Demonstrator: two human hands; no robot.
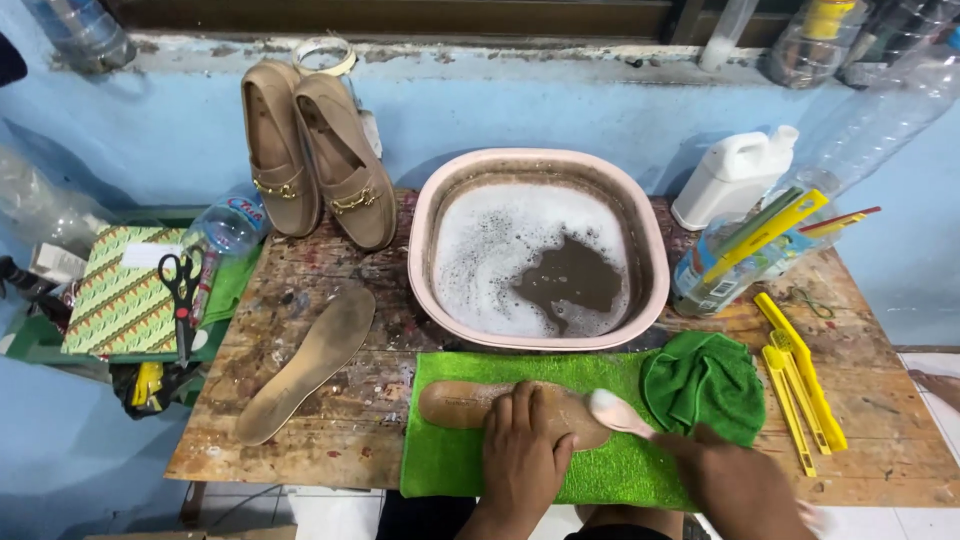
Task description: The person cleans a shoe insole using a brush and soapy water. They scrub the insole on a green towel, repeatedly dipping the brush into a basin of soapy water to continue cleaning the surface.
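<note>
Insole (pixel 470 402) on green towel (pixel 450 460), left hand (pixel 525 445) fingers flat pressing it, right hand (pixel 735 480) fingers closed around brush (pixel 612 410).

You're working on a wooden table (pixel 330 420) that's looking rough, stained and paint-flecked. Your left hand (pixel 522 452) is pressing a matt tan insole (pixel 470 402) onto a fuzzy green cloth towel (pixel 450 460), while your right hand (pixel 735 480) is holding a smooth whitish plastic brush (pixel 612 412). The pink basin (pixel 425 230) is looking like glossy plastic, with foamy water sitting in it. The loafers (pixel 320 150) are showing a soft suede-like finish with shiny metal buckles.
</note>
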